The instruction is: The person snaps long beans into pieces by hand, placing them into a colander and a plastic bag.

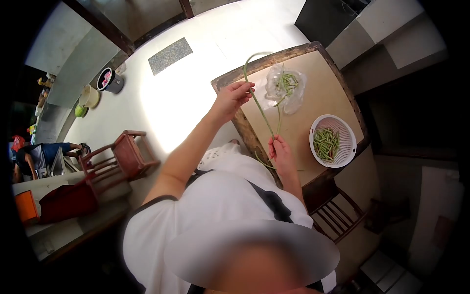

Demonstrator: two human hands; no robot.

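Observation:
In the head view, my left hand pinches a long green bean between thumb and fingers, near the table's left edge. The bean's upper end curves over above the hand. Lower down, my right hand is closed on the lower part of the long beans, where two strands meet. Other strands stick out below and beside it. Beyond the hands, a clear plastic bag lies on the table with green bean pieces on it. To the right, a white colander holds many short cut bean pieces.
The table has a worn wooden rim. A wooden chair stands at its near right side. Left on the floor are another wooden chair, a dark bin and a pale bucket. Another person is at the far left.

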